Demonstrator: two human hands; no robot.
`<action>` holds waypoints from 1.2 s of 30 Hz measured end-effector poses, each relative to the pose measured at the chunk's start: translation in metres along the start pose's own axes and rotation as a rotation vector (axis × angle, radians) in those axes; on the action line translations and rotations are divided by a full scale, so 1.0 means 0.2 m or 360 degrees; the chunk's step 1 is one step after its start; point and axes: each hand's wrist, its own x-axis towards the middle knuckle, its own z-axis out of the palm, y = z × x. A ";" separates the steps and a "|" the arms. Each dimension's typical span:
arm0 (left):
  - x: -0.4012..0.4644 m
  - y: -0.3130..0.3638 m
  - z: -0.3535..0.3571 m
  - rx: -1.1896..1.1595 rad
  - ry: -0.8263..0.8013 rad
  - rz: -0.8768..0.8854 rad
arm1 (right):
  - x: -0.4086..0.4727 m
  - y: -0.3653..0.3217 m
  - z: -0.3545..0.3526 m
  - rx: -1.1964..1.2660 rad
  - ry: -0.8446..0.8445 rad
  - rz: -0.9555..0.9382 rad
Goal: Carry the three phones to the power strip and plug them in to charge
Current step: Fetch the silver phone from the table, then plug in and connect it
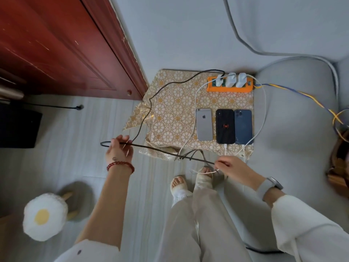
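Observation:
Three phones lie face down side by side on a gold-patterned cloth (175,103): a grey phone (204,124), a black phone (225,126) and a blue phone (243,126). White cables run into the bottoms of the black and blue phones. Behind them sits an orange power strip (229,89) with three white chargers plugged in. A black cable (162,149) runs from the left charger. My left hand (119,150) pinches that cable at a loop, and my right hand (229,166) grips its free end, with the cable stretched between them below the cloth.
A red wooden door (66,48) stands at the upper left. A grey sofa cushion (294,118) borders the cloth on the right, with blue and yellow wires (302,95) across it. A fried-egg stool (45,216) stands at the lower left. My slippered feet (190,183) are just below the cloth.

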 end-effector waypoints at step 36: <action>-0.24 -0.35 0.15 0.2047 -0.0455 0.1437 | -0.02 -0.03 -0.09 0.0274 -0.0136 -0.0144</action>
